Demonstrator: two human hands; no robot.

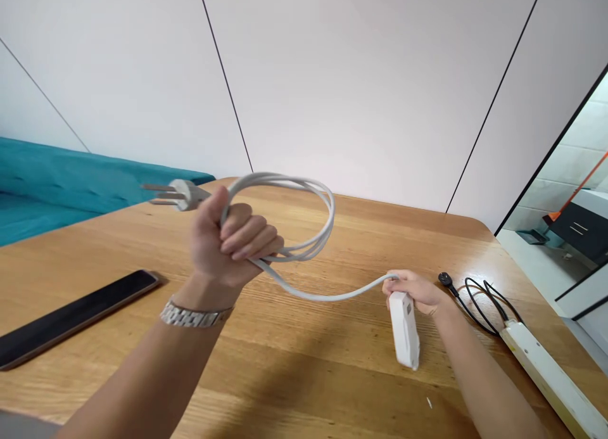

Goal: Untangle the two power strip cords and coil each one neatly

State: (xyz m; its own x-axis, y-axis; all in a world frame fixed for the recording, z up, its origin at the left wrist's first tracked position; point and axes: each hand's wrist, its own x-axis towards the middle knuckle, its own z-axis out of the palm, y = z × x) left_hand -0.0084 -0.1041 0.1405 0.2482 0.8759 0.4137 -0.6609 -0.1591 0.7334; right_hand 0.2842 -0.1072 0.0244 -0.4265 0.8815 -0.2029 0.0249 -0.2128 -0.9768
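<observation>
My left hand [237, 236] is closed around a coiled white power cable [323, 236], raised above the wooden table. The coil's loops stand out to the right of my fist, and a plug [183, 195] with metal prongs sticks out to the left past my thumb. From the fist the cable sags across to my right hand [411, 290]. That hand's fingers are wrapped round the cable end of a small white power strip [405, 331], which hangs downward from the grip. Part of the strip's top end is hidden by my fingers.
A dark phone-like slab [80, 315] lies at the left on the wooden table [285, 344]. Along the right edge rests a longer white power strip [551, 369] with a black cord [479, 299]. Behind are a teal sofa [95, 179] and a white panelled wall [361, 97].
</observation>
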